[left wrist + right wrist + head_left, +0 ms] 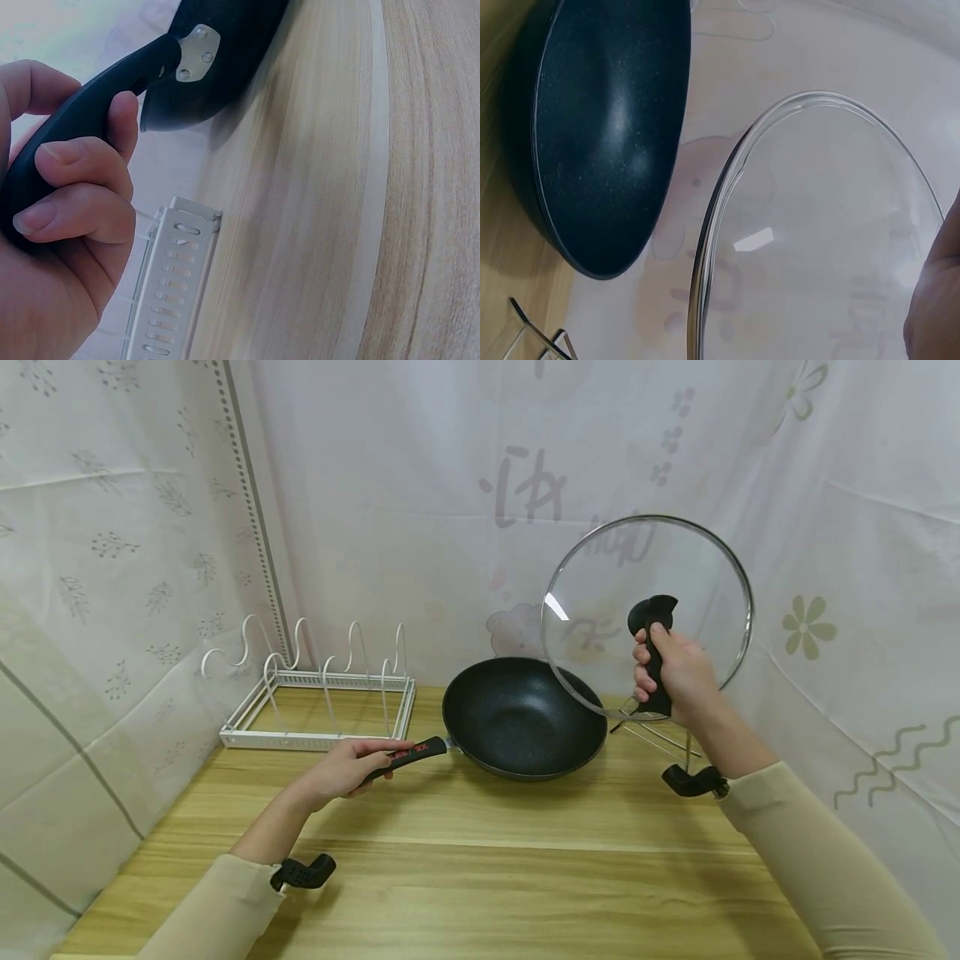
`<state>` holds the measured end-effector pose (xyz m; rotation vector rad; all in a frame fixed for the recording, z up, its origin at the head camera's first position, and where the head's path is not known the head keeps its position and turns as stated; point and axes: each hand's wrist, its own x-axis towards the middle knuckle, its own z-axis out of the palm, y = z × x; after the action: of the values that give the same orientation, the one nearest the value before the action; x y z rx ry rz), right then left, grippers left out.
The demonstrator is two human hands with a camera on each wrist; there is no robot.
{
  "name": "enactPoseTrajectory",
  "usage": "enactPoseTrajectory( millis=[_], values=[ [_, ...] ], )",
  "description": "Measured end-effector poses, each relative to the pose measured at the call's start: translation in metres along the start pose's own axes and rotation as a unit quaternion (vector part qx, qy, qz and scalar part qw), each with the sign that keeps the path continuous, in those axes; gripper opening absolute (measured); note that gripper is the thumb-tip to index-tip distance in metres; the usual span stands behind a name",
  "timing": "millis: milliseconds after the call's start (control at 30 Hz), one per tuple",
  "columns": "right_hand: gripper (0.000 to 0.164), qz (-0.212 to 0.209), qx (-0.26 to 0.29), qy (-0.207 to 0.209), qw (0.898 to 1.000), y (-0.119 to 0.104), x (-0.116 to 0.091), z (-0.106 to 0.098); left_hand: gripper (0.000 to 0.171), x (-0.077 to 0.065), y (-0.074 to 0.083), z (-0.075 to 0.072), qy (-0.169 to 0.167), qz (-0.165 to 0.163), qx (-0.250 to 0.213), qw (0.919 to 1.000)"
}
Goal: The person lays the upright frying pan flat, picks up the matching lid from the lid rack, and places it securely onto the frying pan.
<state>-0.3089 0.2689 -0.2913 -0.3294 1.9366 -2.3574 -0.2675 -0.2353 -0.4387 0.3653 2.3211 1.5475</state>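
A black wok point(525, 718) sits on the wooden table with its inside bare. My left hand point(345, 775) grips its long black handle point(420, 752), which has red lettering. In the left wrist view the fingers point(86, 165) curl round that handle, and a riveted metal bracket point(199, 54) joins it to the wok. To the right, my right hand point(686, 672) holds a glass lid point(600, 577) by its upright black handle point(655, 668). The lid stands steeply tilted in the air, its metal rim overlapping the wok's right side in the head view. The right wrist view shows the lid point(817, 225) apart from the wok point(607, 135).
A white rack point(281, 741) with curved wire dividers stands at the back left of the table. Behind the lid, at the back right, is a thin metal wire stand point(660, 739), partly hidden by my right arm. Patterned cloth point(390, 485) hangs around the table.
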Motion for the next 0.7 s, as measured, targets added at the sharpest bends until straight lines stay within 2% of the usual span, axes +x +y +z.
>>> enactPoseTrajectory(
  millis=[367,700],
  values=[
    [0.031,0.022,-0.003,0.004,1.0,0.01,0.002,0.008,0.043,0.0,0.0,0.0,-0.003,0.004,-0.001,1.0],
    [0.028,0.036,-0.007,-0.012,0.999,0.019,0.004,0.013,0.044,0.001,-0.002,0.0,0.0,0.0,0.0,1.0]
  ],
)
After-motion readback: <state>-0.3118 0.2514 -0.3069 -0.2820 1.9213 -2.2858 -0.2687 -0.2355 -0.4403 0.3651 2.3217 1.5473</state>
